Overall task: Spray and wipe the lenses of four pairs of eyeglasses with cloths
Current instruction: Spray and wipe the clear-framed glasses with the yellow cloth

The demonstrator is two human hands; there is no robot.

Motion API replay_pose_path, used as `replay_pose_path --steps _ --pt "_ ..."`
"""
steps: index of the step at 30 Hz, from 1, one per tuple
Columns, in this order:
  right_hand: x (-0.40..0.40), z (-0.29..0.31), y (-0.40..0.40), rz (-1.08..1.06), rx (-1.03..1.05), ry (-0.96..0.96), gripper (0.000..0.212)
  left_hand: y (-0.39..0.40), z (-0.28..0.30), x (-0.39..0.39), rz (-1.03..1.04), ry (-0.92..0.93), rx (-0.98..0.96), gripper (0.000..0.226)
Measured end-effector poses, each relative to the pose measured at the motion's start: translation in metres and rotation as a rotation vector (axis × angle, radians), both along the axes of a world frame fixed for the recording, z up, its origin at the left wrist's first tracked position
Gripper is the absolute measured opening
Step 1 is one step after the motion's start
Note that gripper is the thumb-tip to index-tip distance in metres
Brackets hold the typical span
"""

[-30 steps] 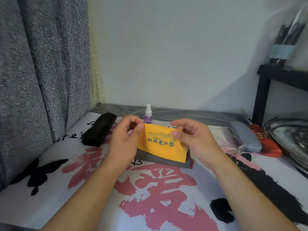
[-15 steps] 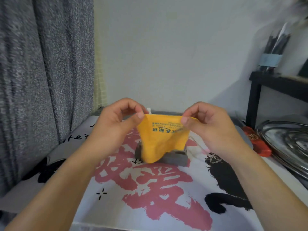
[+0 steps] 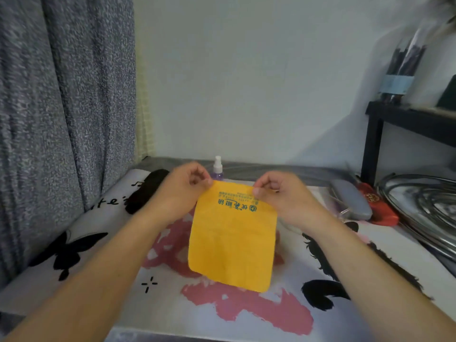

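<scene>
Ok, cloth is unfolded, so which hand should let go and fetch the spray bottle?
Left, probably. The spray bottle stands just behind the left hand, nearly touching it in view. The right hand sits farther off and can keep pinching the yellow cloth by its corner.

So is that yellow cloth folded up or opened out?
Opened out. The yellow cloth hangs as one flat sheet, pinched at its top corners by the left hand and right hand.

cloth (image 3: 232,240): matt yellow fabric, soft, faint creases, printed lettering
spray bottle (image 3: 217,169): clear purple-tinted plastic, white plastic nozzle
table cover (image 3: 246,314): smooth, printed
curtain (image 3: 61,95), 9 o'clock: rough speckled grey weave
grey case (image 3: 351,199), 3 o'clock: smooth, slightly glossy
</scene>
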State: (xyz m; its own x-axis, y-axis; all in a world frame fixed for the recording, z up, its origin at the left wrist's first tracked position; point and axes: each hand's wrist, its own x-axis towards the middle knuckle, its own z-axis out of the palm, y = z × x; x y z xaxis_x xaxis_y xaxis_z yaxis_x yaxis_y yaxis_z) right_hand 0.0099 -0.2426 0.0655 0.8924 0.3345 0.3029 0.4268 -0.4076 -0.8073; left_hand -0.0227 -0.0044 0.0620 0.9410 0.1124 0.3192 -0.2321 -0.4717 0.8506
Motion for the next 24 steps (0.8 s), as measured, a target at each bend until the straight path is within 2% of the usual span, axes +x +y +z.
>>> replay_pose_path --steps 2,3,5,7,11,16,17,20,24 --pt "0.020 -0.020 0.002 -0.114 -0.237 -0.055 0.014 -0.002 -0.024 0.017 0.113 -0.002 0.124 0.005" --pt "0.024 -0.026 0.001 -0.171 -0.333 -0.099 0.009 -0.004 -0.033 0.020 0.162 -0.034 0.129 0.003" --pt "0.024 -0.025 -0.001 -0.250 -0.385 -0.203 0.010 -0.004 -0.046 0.021 0.262 -0.132 0.052 0.005" --pt "0.022 -0.016 0.000 -0.277 -0.324 -0.265 0.010 0.001 -0.055 0.022 0.329 -0.171 -0.027 0.011" --pt "0.030 -0.003 0.020 -0.200 -0.255 -0.166 0.010 0.006 -0.060 0.026 0.319 -0.122 -0.044 0.012" --pt "0.056 -0.001 0.073 -0.016 -0.157 0.062 0.050 0.008 -0.062 0.027 0.300 -0.122 -0.023 0.018" --pt "0.061 -0.002 0.081 -0.005 -0.152 0.092 0.048 0.008 -0.062 0.026 0.296 -0.119 -0.024 0.018" --pt "0.072 -0.008 0.096 -0.001 -0.163 0.067 0.019 0.006 -0.060 0.023 0.289 -0.114 0.007 0.018" --pt "0.077 0.003 0.088 -0.063 -0.012 -0.021 0.010 0.006 -0.057 0.018 0.269 -0.105 0.022 0.021"
